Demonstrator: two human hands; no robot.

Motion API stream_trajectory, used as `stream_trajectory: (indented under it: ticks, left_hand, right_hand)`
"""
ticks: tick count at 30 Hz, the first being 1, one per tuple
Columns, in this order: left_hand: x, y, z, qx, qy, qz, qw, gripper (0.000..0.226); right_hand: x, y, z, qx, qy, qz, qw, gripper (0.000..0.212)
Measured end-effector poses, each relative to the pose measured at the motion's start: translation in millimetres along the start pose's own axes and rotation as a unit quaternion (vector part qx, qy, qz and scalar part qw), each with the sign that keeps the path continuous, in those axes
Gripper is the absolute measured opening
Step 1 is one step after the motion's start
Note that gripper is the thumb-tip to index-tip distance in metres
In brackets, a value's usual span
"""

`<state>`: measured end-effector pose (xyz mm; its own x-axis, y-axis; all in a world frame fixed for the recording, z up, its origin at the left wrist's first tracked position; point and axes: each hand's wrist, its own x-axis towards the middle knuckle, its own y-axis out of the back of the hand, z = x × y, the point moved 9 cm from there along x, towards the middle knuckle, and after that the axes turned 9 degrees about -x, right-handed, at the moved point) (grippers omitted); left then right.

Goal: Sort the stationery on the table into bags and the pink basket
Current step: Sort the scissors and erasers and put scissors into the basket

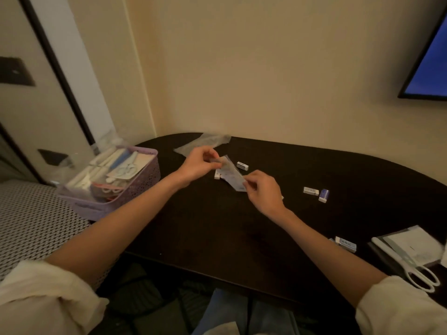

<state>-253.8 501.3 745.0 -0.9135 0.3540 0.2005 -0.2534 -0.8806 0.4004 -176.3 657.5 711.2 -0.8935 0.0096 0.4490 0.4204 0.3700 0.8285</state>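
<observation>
Both hands (pixel 198 164) (pixel 262 192) pinch one small bag (pixel 231 175); its print is unreadable.

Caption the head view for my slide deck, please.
Both hands, left and right, hold a small clear bag above the dark table.

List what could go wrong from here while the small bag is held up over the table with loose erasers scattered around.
1. Both hands, left hand and right hand, pinch the small bag by its ends above the table; if its mouth tips down, contents may slip out.
2. The eraser lies close to the right forearm, which might sweep it along.
3. The scissors sit near the table's edge and could get nudged off.
</observation>
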Motion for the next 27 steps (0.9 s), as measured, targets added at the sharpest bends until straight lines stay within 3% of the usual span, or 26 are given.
stream_trajectory:
  ticks: [3,6,9,11,15,21,27]
  left_hand:
    - [-6,22,-7,0.058,0.043,-0.068,0.995,0.017]
    - [-16,39,-14,0.137,0.073,-0.138,0.978,0.037]
    - [-29,49,-12,0.165,0.097,-0.175,0.966,0.058]
    - [-35,56,-15,0.191,0.117,-0.186,0.957,0.057]
    - [-39,76,-13,0.183,0.114,-0.153,0.964,0.032]
    - [-46,109,-14,0.173,0.083,-0.070,0.979,0.027]
    - [-51,163,-21,0.258,0.075,0.112,0.957,0.027]
  right_hand:
    - [11,9,-29,-0.058,0.069,0.061,0.994,0.022]
    - [16,12,-57,-0.092,0.151,0.104,0.979,0.022]
    - [19,9,-86,-0.116,0.224,0.121,0.960,0.023]
    - [18,8,-105,-0.127,0.272,0.137,0.944,0.024]
    - [22,4,-131,-0.116,0.321,0.154,0.927,0.026]
    - [38,-3,-157,-0.095,0.332,0.160,0.925,0.022]
    - [60,-19,-155,-0.082,0.203,0.076,0.973,0.048]
